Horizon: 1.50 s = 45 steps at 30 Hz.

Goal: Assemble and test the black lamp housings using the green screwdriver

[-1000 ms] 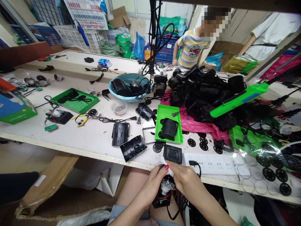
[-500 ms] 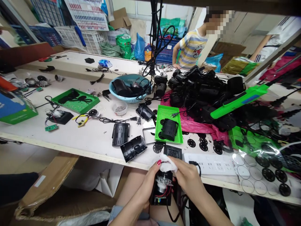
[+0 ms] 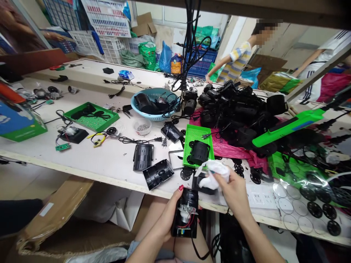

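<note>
My left hand (image 3: 170,215) is closed round the side of a black device housing (image 3: 189,197) over my lap. Its inside shows a clear and white motor-like part with red wires, and a black cable hangs from its lower end. Up and to the right, my right hand (image 3: 235,191) pinches a crumpled white cloth (image 3: 216,173), apart from the housing. Beneath the cloth, at the table's edge, lies a black square part (image 3: 204,184), partly covered. A black half shell (image 3: 158,174) lies open side up nearby, with another black housing (image 3: 143,157) behind it.
A green tray (image 3: 186,146) holds one black housing. Behind are a blue basket (image 3: 156,116), a cup of screws (image 3: 142,128) and a heap of black devices (image 3: 236,106). A power strip (image 3: 263,197) and clear discs lie right. A person in a striped shirt (image 3: 238,62) stands across the table.
My right hand has lifted the white cloth off the housing and moved it up and right. My left hand still holds the housing. The person across has turned and leaned.
</note>
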{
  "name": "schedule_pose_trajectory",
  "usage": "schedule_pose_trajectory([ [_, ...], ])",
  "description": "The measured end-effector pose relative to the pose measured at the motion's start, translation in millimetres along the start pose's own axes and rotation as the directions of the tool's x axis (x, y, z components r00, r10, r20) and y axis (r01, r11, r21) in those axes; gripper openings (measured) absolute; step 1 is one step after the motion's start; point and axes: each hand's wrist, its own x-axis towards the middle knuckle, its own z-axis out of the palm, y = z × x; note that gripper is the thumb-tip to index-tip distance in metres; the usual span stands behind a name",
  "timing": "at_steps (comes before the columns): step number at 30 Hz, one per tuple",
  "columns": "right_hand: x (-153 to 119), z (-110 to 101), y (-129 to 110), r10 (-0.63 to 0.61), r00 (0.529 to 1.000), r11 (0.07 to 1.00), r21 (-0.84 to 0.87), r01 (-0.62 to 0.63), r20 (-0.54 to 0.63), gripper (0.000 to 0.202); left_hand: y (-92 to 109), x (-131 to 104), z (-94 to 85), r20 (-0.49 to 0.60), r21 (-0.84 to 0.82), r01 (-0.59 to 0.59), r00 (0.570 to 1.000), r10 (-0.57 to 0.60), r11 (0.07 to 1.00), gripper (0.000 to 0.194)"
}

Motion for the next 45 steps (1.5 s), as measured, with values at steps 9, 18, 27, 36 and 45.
schedule_pose_trajectory([
  [9, 53, -38, 21, 0.042, 0.995, 0.691, -0.717, -0.093, -0.088, 0.044, 1, 1, -12.4, -0.073, 0.007, -0.025, 0.997, 0.026, 1.0, 0.053],
  [18, 68, -14, 17, 0.144, 0.98, 0.605, -0.796, 0.023, 0.139, 0.031, 1, 2, -13.0, -0.058, -0.004, -0.032, 0.998, 0.032, 0.999, 0.052],
  [27, 73, -13, 29, 0.086, 0.994, 0.707, -0.707, -0.011, 0.07, 0.027, 1, 1, -14.8, -0.052, 0.012, 0.001, 0.999, 0.0, 1.0, 0.055],
  [36, 73, -43, 48, 0.026, 0.991, 0.921, -0.382, -0.074, -0.13, 0.028, 0, -1, -7.2, -0.024, 0.01, 0.01, 1.0, -0.009, 1.0, 0.055],
  [45, 72, -77, 67, 0.027, 0.878, 0.988, 0.144, 0.048, -0.479, 0.051, -4, 2, -9.9, 0.128, -0.183, 0.033, 0.992, -0.009, 0.983, 0.063],
])
